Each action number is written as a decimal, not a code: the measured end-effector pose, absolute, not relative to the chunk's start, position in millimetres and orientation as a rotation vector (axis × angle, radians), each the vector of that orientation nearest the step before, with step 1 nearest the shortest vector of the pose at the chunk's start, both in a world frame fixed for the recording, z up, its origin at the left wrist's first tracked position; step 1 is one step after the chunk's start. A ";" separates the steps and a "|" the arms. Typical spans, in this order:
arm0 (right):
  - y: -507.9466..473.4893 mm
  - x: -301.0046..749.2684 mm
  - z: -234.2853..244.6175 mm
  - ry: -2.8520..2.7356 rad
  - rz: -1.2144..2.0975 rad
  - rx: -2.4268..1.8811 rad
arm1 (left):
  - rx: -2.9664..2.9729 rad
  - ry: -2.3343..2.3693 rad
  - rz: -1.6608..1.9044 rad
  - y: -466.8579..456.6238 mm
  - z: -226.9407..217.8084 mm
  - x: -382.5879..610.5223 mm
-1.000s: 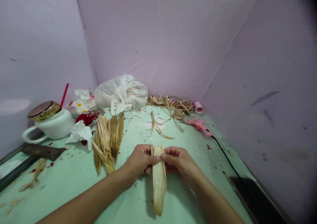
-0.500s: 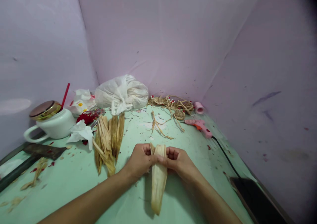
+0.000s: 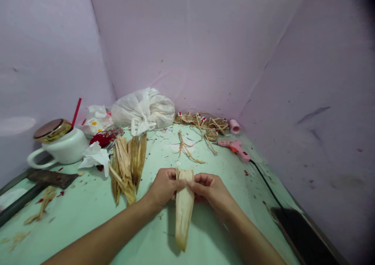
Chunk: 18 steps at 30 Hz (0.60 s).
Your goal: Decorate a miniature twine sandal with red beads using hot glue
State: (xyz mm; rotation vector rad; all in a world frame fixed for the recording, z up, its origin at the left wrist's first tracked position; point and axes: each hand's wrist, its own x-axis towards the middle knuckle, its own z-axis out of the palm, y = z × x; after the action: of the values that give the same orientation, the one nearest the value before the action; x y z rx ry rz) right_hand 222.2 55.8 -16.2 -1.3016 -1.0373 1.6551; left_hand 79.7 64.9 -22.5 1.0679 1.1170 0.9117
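Observation:
A pale dried corn husk [image 3: 184,214] hangs between my hands, its broad end up and its narrow yellowish tip pointing toward me. On its left edge, near the top, my left hand [image 3: 165,187] pinches it between thumb and fingers. My right hand [image 3: 211,192] grips the opposite edge, the two thumbs nearly meeting on the front. Behind the husk the other fingertips are partly hidden. To the left of my left hand lies a bunch of dried husks [image 3: 129,165] on the pale green tabletop [image 3: 140,241].
A pink glue gun [image 3: 236,148] lies right, its cord running to a dark flat object [image 3: 301,233]. Twisted fibre cords [image 3: 189,152] and a pink spool [image 3: 234,126] sit farther back. Leftward are a white plastic bag [image 3: 143,111], a white mug [image 3: 66,146] and a hatchet-like tool [image 3: 52,178].
The husk has shifted slightly left with both hands. My right thumb has slid from across the husk's front toward its right edge.

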 end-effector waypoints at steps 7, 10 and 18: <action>57.5 221.3 -18.2 -1.055 1.621 -1.295 | 1.030 1.112 0.889 63.8 -20.3 78.7; 56.6 219.8 -18.6 -1.064 1.619 -1.288 | 1.037 1.140 0.859 64.1 -20.6 79.1; 55.6 220.0 -17.5 -1.076 1.604 -1.314 | 1.056 1.125 0.894 64.8 -20.9 78.6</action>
State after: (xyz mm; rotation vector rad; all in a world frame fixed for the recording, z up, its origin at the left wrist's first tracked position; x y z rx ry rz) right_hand 220.0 55.6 -17.5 -1.3136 -1.0757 1.6039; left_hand 78.6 64.8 -20.9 1.0556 1.1248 0.8942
